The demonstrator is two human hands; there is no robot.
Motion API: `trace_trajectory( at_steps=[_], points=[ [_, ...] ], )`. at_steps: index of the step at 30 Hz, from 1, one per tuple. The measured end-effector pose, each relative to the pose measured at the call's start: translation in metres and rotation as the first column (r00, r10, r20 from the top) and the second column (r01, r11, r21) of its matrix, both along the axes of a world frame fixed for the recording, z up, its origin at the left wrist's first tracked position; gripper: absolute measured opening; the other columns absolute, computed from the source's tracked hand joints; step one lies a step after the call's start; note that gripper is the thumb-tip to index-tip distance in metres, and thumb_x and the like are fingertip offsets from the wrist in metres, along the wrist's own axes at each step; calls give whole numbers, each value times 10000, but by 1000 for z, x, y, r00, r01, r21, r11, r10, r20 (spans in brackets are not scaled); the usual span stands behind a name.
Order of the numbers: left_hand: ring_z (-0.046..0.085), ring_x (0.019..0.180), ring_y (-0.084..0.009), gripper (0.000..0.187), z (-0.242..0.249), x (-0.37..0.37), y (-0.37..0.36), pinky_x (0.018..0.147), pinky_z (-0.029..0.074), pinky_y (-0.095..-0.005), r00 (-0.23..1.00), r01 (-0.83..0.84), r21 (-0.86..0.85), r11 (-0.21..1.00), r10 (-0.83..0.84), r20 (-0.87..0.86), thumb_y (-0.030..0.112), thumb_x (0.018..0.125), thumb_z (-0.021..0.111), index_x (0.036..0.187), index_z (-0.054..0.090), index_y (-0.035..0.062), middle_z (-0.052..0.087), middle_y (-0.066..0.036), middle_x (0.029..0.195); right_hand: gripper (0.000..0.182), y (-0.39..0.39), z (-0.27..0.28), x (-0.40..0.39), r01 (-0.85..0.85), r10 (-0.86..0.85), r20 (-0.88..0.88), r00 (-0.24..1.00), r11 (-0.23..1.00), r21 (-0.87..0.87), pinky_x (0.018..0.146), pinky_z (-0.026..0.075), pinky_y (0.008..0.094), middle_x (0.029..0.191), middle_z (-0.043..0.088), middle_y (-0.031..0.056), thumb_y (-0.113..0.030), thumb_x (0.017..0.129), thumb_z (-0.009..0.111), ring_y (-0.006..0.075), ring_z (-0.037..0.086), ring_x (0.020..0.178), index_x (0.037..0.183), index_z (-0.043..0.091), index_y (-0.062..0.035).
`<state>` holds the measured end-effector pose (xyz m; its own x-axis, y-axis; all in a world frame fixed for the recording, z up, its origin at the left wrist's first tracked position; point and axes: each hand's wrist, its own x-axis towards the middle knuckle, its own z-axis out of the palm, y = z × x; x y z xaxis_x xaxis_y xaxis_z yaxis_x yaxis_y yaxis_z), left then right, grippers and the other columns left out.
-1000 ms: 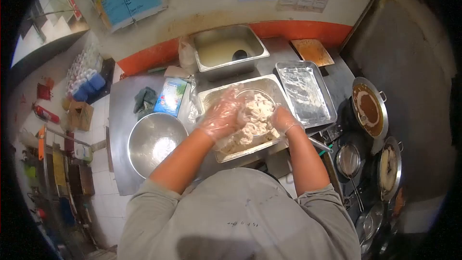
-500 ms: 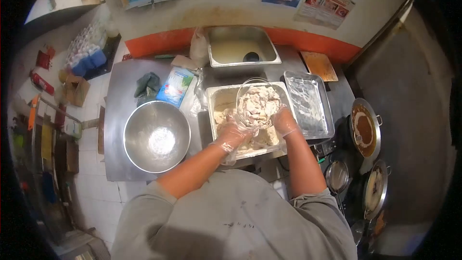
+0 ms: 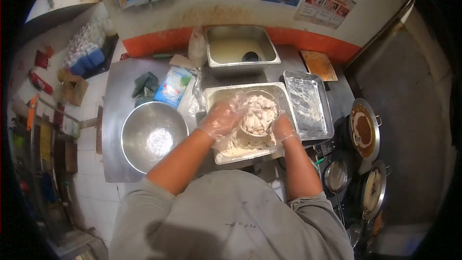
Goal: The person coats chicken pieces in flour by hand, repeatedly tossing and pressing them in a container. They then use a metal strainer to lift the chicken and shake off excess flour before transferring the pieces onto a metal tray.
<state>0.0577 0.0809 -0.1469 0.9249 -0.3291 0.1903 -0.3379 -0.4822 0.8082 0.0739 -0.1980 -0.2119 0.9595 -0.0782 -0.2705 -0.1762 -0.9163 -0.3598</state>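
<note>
A clear round bowl (image 3: pixel 260 114) heaped with pale floured pieces rests in a steel tray of flour (image 3: pixel 219 97) in front of me. My left hand (image 3: pixel 222 119), in a thin plastic glove, lies over the bowl's left side on the pieces. My right hand (image 3: pixel 283 128), also gloved, grips the bowl's right rim. More flour and pieces lie in the tray under the bowl.
A big steel mixing bowl (image 3: pixel 154 136) stands left of the tray. A floured flat tray (image 3: pixel 308 103) is to the right, a deep pan of batter (image 3: pixel 239 49) behind. A blue packet (image 3: pixel 173 86) and green cloth (image 3: pixel 143 85) lie left. Pots with oil (image 3: pixel 364 128) stand right.
The bowl, lifted and tilted half a second ago, has come back down into the flour tray. My left hand moved from under it onto its left side.
</note>
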Motion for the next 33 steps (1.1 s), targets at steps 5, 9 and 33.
trace_trajectory(
  at_steps=[5, 9, 33],
  points=[
    [690, 1097, -327, 397, -29, -8, 21, 951, 540, -393, 969, -236, -290, 927, 249, 6, 134, 955, 646, 1301, 580, -50, 671, -239, 1227, 279, -12, -7, 9, -23, 23, -2, 1000, 999, 49, 905, 518, 505, 1042, 679, 327, -140, 913, 545, 484, 652, 1038, 1101, 632, 48],
    [662, 1139, -346, 401, -51, -11, 15, 992, 519, -399, 937, -316, -338, 887, 348, 38, 129, 956, 634, 1320, 567, -25, 663, -241, 1235, 273, -9, -22, 18, -194, 211, 96, 973, 968, -161, 904, 515, 498, 1032, 680, 324, -131, 911, 532, 480, 654, 1030, 1109, 639, 24],
    [603, 1171, -430, 537, -43, -27, 7, 1014, 485, -475, 928, -355, 79, 932, 341, 147, 214, 899, 670, 1397, 534, 66, 618, -237, 1302, 294, -24, -12, 2, -251, 229, 280, 932, 967, 44, 813, 517, 496, 981, 665, 297, -53, 882, 585, 480, 644, 936, 1159, 595, 43]
  ],
)
